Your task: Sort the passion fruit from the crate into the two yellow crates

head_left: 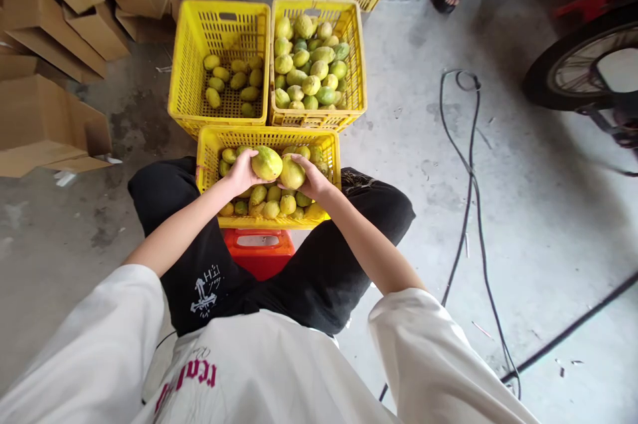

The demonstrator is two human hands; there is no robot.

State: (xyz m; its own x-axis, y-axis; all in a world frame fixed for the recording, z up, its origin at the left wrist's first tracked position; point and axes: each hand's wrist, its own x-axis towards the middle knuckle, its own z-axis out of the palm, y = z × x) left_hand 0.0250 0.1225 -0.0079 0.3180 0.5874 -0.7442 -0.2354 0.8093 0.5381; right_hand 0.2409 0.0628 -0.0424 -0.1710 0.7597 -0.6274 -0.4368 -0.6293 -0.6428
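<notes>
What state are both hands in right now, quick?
Left hand: closed around an oval yellow-green fruit.
Right hand: closed around a rounder yellow-green fruit.

White tee (279,371), magenta lettering (202,374), apparently "real"; black trousers (319,271), white cross print (203,299).

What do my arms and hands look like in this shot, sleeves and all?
Your left hand and right hand are bare, with no gloves or watch visible. The sleeves are white, short, loose and plain, part of a white T-shirt with magenta lettering on its front.
</notes>
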